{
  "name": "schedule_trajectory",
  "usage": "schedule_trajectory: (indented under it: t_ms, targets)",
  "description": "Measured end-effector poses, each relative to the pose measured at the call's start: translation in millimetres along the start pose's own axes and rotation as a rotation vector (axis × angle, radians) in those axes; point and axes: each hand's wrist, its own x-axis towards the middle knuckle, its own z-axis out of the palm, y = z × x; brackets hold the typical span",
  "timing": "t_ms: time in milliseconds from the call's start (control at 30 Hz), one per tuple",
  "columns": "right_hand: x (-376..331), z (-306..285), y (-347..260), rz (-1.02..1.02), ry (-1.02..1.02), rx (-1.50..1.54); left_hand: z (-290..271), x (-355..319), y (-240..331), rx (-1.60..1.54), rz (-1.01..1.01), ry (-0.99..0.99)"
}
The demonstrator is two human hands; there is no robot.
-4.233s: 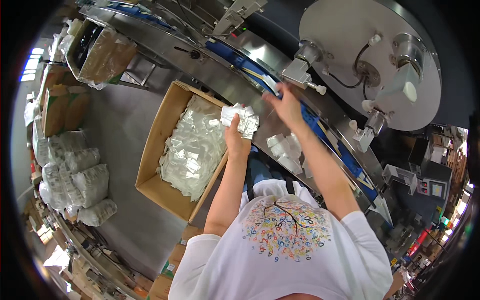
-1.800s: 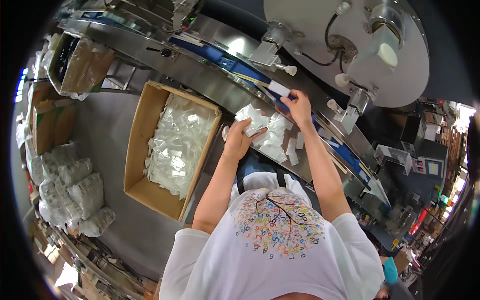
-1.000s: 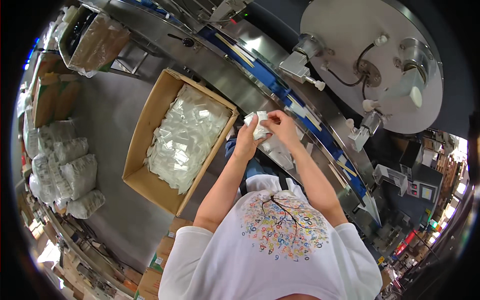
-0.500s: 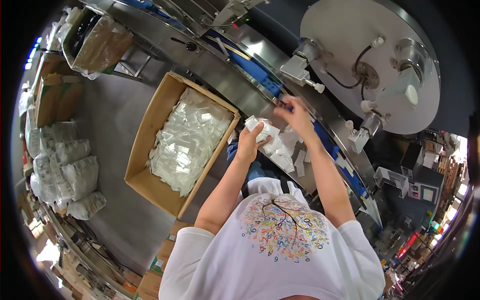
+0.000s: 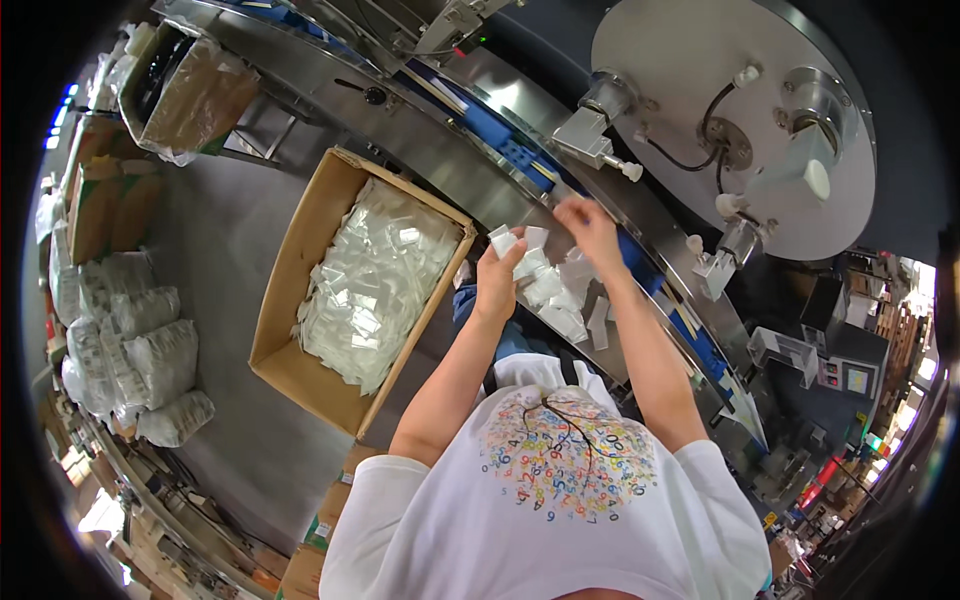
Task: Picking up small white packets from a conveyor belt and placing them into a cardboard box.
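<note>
Since a second ago, the right hand (image 5: 588, 228) has moved from the left hand (image 5: 495, 281) to the blue conveyor (image 5: 641, 264); blurred, its grip cannot be told. Thumb and fingers of the left grasp white packets (image 5: 502, 241). A loose pile (image 5: 549, 287) of similar packets lies just right, near the cardboard box (image 5: 292, 285).

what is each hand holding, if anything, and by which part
Left hand: white packets, gripped near their lower ends. Right hand: blurred, so it cannot be told.

Room above carton (image 5: 290, 285); bracket (image 5: 580, 135) blocks beyond belt (image 5: 490, 127).
</note>
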Motion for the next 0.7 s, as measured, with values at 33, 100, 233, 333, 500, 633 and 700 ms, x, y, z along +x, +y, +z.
schedule_trajectory:
  t_ms: [33,100,233,333,500,633,700]
  targets:
    - [-16,4,-1,0.001,-0.002,-0.003,0,0,-4,-0.004,-0.002,0.001]
    - [-36,9,3,0.286,-0.156,0.174,0,1,-9,0.025,0.009,-0.031]
    - [3,5,-2,-0.126,0.195,-0.309,-3,7,-15,0.063,0.013,-0.007]
    - [47,-8,-25,-0.534,0.091,-0.678,-1,3,-2,-0.011,-0.140,-0.008]
    - [19,5,-15,-0.468,0.146,-0.614,-3,2,5,-0.043,-0.083,-0.118]
    - [-30,6,-7,0.197,-0.398,0.085,-7,3,13,-0.104,-0.052,-0.098]
    - [-24,5,5,0.232,-0.372,0.039,-15,9,18,0.020,0.174,0.024]
